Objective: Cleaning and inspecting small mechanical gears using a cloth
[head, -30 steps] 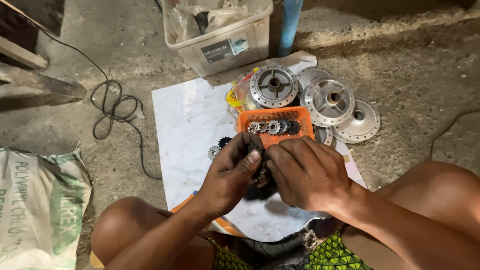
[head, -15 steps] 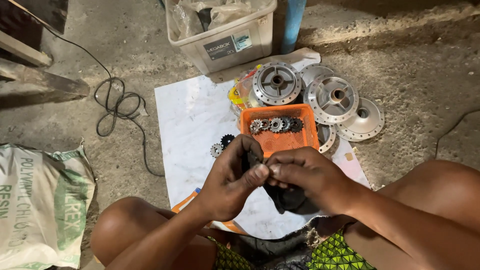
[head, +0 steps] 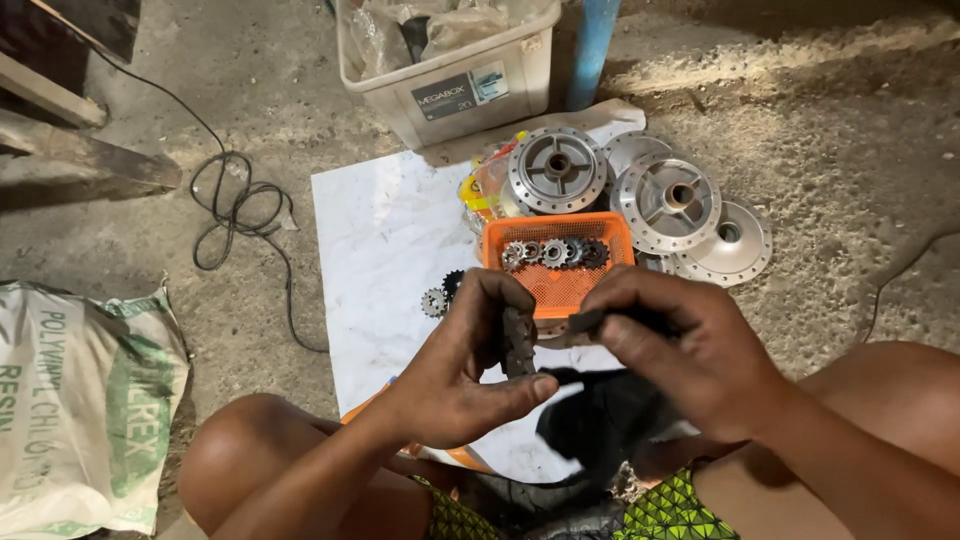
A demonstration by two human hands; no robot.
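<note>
- Gripping a short length of greasy dark chain (head: 517, 343), the left hand (head: 462, 372) is pinching it upright between thumb and curled fingers, just in front of the person's lap and above the white sheet.
- Closing on the chain's other end, the right hand (head: 690, 352) is holding a dark, flat stretch of it between thumb and forefinger, so the two hands are sitting close together with the chain bridging them.
- A black rag (head: 600, 425) is hanging under the right hand, draping down toward the green patterned shorts (head: 680, 510).
- An orange plastic tray (head: 560, 285) is lying just beyond the hands on the white marble-patterned sheet (head: 390, 260), and a row of small sprockets (head: 555, 252) is lining the tray's far edge.
- Two more small sprockets (head: 442, 293) are lying on the sheet just left of the tray.
- Several round metal wheel hubs (head: 665, 200) are crowding the sheet's far right corner, overlapping one another and spilling onto the ground.
- A clear plastic storage box (head: 455, 85) is standing beyond the sheet, with a blue pole (head: 592, 50) just to its right.
- A black cable (head: 235, 205) is coiling on the concrete to the left, and a printed white sack (head: 75, 400) is lying near the person's left knee.
</note>
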